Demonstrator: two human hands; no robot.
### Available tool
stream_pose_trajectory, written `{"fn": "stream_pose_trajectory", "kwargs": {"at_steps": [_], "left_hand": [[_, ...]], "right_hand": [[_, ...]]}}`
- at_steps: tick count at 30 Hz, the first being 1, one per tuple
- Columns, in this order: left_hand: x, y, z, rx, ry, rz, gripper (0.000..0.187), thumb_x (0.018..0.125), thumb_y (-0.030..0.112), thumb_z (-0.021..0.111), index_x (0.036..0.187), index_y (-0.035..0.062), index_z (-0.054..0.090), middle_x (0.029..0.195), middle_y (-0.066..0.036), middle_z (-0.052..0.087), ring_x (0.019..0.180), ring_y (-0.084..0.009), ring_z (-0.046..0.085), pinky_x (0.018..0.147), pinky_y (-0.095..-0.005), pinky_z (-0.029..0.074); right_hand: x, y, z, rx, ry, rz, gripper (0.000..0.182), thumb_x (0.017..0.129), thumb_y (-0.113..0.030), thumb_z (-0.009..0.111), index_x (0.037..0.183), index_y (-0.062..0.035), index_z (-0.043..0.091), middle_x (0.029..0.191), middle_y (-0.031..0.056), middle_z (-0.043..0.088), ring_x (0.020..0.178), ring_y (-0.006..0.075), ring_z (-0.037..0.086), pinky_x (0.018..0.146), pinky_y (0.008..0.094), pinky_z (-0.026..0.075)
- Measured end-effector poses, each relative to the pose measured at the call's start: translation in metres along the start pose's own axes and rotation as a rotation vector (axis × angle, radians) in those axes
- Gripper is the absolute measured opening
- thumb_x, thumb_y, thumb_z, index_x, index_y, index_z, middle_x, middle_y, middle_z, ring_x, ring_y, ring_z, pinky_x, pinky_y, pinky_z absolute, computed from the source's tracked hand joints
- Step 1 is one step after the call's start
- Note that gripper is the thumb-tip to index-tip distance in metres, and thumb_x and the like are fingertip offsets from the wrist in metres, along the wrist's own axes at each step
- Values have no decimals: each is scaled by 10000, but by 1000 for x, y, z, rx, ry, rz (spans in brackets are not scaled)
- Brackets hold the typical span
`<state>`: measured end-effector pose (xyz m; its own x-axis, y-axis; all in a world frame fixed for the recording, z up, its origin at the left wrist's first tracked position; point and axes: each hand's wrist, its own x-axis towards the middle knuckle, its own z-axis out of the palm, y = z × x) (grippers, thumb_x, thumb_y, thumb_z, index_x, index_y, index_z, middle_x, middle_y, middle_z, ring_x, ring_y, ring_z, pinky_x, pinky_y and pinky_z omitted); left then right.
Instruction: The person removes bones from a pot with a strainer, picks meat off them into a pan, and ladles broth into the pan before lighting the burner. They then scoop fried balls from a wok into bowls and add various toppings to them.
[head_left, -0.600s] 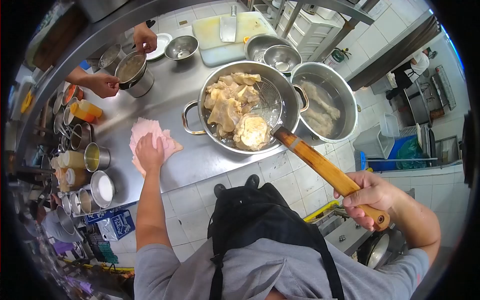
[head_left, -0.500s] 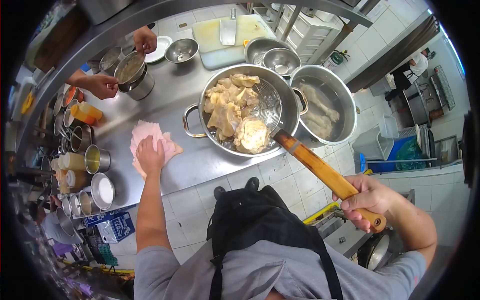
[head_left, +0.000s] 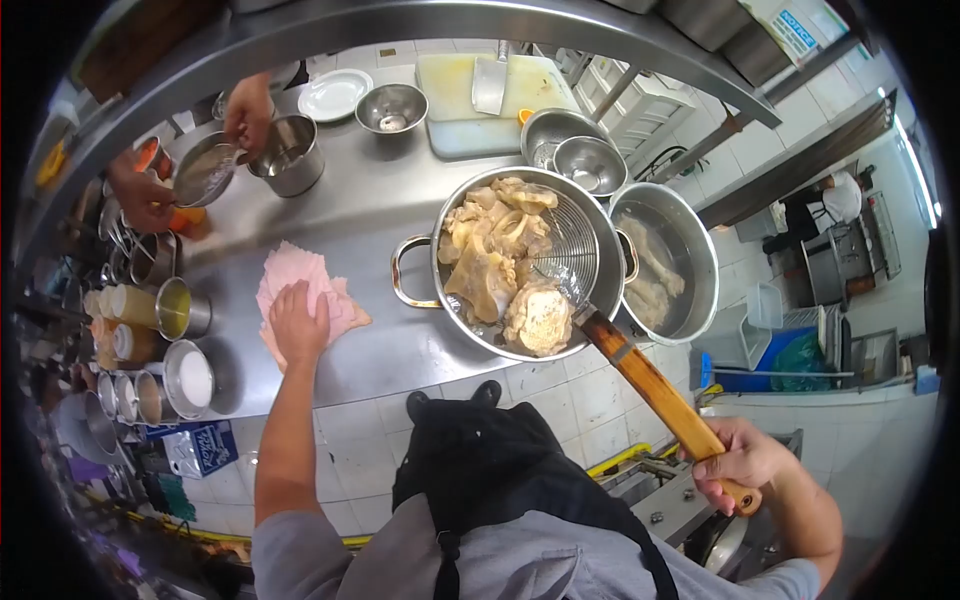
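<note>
My right hand (head_left: 738, 462) is wrapped round the wooden handle (head_left: 662, 398) of a round wire strainer (head_left: 570, 235). The strainer's head rests inside a large two-handled steel pot (head_left: 445, 235), beside several pale boiled meat pieces (head_left: 488, 250). On the steel counter to the left lies a crumpled pink cloth (head_left: 345, 305). My left hand (head_left: 300, 318) is flat on it with the fingers apart. A second pot (head_left: 707, 300) with meat in cloudy liquid stands to the right of the first.
Another person's hands (head_left: 248, 118) hold a sieve (head_left: 205, 172) near a steel pot (head_left: 290, 155). Behind are a plate (head_left: 335, 95), bowls (head_left: 391, 108) and a cutting board (head_left: 540, 85) with a cleaver (head_left: 489, 84). Sauce bottles (head_left: 130, 342) and containers line the left; a metal shelf (head_left: 430, 30) crosses above.
The view has shifted, so the pots appear lower and further right. The other person's sieve has moved left, off the steel pot. My hands keep their holds on the cloth and handle.
</note>
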<state>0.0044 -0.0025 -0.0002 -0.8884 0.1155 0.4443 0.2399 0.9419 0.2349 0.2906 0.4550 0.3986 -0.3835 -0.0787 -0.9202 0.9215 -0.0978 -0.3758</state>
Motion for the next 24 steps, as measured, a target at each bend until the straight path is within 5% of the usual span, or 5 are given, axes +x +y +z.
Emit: {"fn": "stream_pose_trajectory", "kwargs": {"at_steps": [7,24], "left_hand": [[9,0,-5,-9,-36,0,404,899,300,623,1207,39,636,1219,-132,651,1232,-343,531,1052,-446,378],[13,-3,-2,-26,-148,-6,443,906,300,623,1256,29,608,1280,-149,615,1263,-358,501,1095,-460,325]], "right_hand": [[16,13,-26,3,9,-50,351,813,129,646,1126,32,523,607,111,550,436,202,556,395,331,459],[15,20,-6,-64,169,-66,243,812,99,638,1035,43,557,633,67,591,478,137,567,441,275,443]]}}
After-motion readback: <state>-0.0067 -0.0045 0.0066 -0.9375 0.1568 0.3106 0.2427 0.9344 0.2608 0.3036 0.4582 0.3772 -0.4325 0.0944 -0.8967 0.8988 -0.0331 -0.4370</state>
